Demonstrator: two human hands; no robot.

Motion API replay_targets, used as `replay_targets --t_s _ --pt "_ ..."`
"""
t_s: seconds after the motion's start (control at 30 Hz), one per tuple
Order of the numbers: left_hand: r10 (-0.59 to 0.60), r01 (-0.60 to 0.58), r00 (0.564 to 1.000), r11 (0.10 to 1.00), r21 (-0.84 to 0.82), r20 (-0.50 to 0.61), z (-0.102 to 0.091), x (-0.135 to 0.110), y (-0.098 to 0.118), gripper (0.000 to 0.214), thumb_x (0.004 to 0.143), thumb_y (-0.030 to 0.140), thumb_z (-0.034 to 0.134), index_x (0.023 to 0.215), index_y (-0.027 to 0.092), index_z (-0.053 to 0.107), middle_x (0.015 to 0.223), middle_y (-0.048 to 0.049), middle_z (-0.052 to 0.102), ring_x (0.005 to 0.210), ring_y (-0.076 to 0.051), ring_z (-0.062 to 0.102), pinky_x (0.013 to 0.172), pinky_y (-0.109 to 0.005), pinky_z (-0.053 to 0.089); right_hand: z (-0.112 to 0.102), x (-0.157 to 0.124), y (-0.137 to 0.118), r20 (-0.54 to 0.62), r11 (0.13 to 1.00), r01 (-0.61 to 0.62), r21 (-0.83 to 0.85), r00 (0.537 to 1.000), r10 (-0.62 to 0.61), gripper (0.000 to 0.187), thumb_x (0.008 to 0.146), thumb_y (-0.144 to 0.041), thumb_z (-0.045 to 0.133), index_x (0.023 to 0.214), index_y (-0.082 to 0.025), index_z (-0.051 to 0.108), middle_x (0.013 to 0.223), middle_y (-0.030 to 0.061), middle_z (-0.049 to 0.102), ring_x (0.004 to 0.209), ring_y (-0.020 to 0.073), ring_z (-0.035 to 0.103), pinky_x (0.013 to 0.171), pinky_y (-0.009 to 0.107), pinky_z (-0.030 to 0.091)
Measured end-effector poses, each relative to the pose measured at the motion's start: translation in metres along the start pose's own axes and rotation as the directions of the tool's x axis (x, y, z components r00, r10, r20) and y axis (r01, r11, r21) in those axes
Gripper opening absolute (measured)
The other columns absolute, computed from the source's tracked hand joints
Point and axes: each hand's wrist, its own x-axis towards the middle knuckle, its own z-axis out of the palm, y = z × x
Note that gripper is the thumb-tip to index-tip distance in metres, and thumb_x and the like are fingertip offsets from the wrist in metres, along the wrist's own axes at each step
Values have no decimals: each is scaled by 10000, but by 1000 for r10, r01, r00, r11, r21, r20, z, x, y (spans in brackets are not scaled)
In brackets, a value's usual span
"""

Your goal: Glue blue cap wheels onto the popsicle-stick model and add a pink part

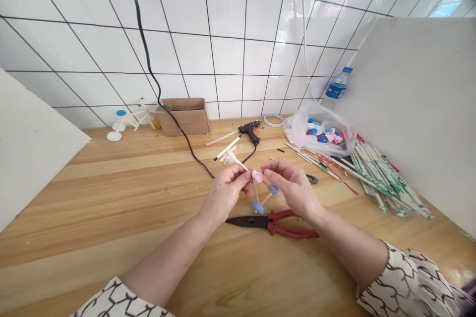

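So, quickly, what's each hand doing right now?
Left hand: closed, pinching a small wooden-stick model.
Right hand: closed, pinching its pink piece.

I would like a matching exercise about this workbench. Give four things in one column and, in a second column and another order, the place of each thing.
Things:
1. Long-nose pliers
2. Hot glue gun
3. Water bottle
4. Cardboard box

Places:
A. Behind the plastic bag
B. Against the tiled wall, left of the glue gun
C. At the front of the wooden table
D. Between the box and the bag

Pairs: 1-C, 2-D, 3-A, 4-B
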Motion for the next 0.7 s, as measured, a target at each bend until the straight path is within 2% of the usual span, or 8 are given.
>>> replay_targets --t_s 0.13,0.5,0.7 --pt "0 -1 999 1000 -24 -51 -3 6 -3 122 686 262 653 684 141 636 582 13 553 525 -96 470 512 -222 430 0 8 8 80 992 -68 110 995 59 239 722 -388 612 796 -162 631 727 3 633 667 125 542 632 253 412" --pt "-69 67 997 997 -42 -41 -5 10 -11 140 655 264 678 677 130 644 603 5 567 524 -93 478 513 -224 448 2 13 17 175 996 -85 10 981 82 275 775 -396 599 847 -142 677 764 11 656 684 115 537 655 237 391" --pt "-98 96 994 994 -46 -52 -7 10 -13 188 617 293 714 667 125 645 591 1 574 525 -102 502 513 -233 458 2 11 14 147 995 -18 -98 989 32 281 795 -406 585 859 -146 671 793 24 667 701 125 546 628 241 387"
